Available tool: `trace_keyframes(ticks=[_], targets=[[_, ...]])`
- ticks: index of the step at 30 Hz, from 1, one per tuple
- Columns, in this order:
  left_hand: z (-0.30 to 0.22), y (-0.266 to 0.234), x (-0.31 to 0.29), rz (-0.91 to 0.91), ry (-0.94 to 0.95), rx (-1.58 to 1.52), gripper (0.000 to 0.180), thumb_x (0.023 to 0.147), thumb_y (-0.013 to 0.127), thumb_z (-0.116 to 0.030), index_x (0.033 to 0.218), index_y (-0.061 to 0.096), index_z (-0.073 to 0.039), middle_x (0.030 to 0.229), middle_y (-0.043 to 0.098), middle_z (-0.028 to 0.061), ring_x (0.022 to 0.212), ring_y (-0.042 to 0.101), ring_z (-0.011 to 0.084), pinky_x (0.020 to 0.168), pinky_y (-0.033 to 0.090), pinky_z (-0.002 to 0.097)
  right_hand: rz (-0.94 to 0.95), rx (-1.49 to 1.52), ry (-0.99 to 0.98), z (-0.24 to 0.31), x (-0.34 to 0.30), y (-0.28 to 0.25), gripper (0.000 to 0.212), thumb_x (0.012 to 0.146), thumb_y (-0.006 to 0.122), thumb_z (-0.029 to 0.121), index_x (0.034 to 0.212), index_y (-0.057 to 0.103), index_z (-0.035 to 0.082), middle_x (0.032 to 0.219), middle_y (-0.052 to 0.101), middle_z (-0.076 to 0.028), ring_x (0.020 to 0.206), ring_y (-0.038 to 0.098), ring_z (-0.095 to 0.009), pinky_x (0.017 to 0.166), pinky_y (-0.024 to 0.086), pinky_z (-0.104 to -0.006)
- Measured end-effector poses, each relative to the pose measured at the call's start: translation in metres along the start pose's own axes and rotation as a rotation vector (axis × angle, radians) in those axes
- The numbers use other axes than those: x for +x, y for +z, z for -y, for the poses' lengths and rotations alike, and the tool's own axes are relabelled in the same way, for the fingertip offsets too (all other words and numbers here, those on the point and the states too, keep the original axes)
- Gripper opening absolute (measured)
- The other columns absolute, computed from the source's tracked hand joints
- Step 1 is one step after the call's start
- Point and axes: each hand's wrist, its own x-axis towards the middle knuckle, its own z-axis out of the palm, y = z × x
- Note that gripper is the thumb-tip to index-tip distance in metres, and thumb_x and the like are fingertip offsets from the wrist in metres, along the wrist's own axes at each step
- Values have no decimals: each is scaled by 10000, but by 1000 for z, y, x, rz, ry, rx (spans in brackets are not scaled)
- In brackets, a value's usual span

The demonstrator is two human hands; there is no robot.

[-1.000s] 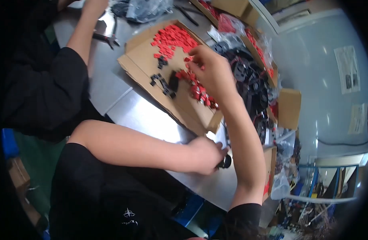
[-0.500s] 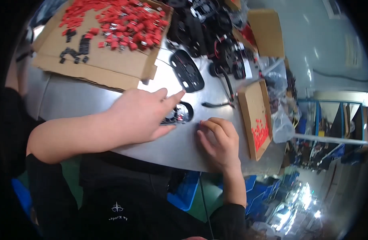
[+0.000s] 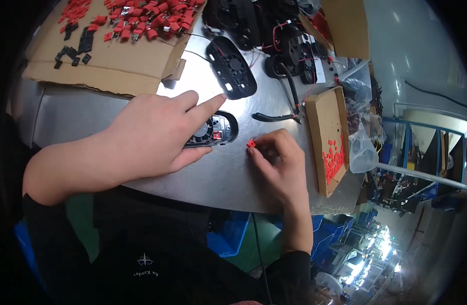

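My left hand point(image 3: 160, 129) grips a black plastic housing point(image 3: 232, 122), thumb along its near edge and index finger stretched out past its far side. Inside the housing are a round fan point(image 3: 202, 133) and a small red square part point(image 3: 217, 135); the palm and fingers cover its left end. Between thumb and fingertips, my right hand point(image 3: 283, 160) pinches a small red block point(image 3: 251, 144) just above the metal table, to the right of the housing. A second black housing point(image 3: 236, 71) with a fan lies beyond my left index fingertip.
A cardboard tray point(image 3: 106, 71) of red and black parts stands at the far left. On the right, a narrow cardboard box point(image 3: 317, 147) holds small red pieces. Black-handled pliers point(image 3: 274, 118) lie between. Several black fan units with wires point(image 3: 289, 56) crowd the back.
My right hand's fingers have turned, bringing the red block into plainer sight. The left hand stays on the housing. The whole view has shifted slightly.
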Motion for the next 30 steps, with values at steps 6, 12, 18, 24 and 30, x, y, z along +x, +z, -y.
trace_keyframes(ticks=[6, 12, 18, 24, 30], targets=[[4, 3, -1, 9, 18, -11, 739, 924, 786, -405, 1515, 542, -35, 1033, 653, 124, 767, 702, 283, 663, 569, 392, -48, 20, -9, 1, 5, 3, 193, 874, 826, 62, 1040, 739, 17, 949, 682, -76, 785, 639, -139, 716, 512, -264], [4, 1, -2, 59, -7, -55, 759, 929, 785, -386, 1547, 505, -46, 1027, 631, 124, 783, 690, 288, 674, 556, 403, -26, 112, -232, 37, 38, -3, 179, 852, 825, 35, 1011, 743, 23, 931, 678, -62, 788, 628, -140, 679, 481, -259], [2, 1, 0, 97, -21, -68, 792, 935, 788, -368, 1581, 469, -41, 1030, 609, 116, 813, 679, 283, 708, 551, 393, 219, 134, -233, 51, 60, -1, 191, 817, 807, 48, 989, 729, 15, 949, 674, -76, 802, 622, -176, 689, 476, -289], [1, -1, -1, 100, 3, -34, 788, 947, 786, -383, 1571, 470, -22, 1053, 619, 116, 817, 689, 266, 707, 559, 367, 270, 112, -188, 56, 61, -7, 206, 796, 800, 65, 979, 719, 16, 920, 638, -63, 765, 561, -159, 679, 447, -285], [2, 0, -2, 112, 4, -9, 786, 958, 779, -390, 1580, 462, -28, 1063, 622, 119, 835, 696, 259, 711, 565, 362, 254, 84, -187, 54, 64, -8, 245, 775, 819, 97, 985, 723, 14, 908, 613, -56, 766, 546, -144, 671, 430, -278]])
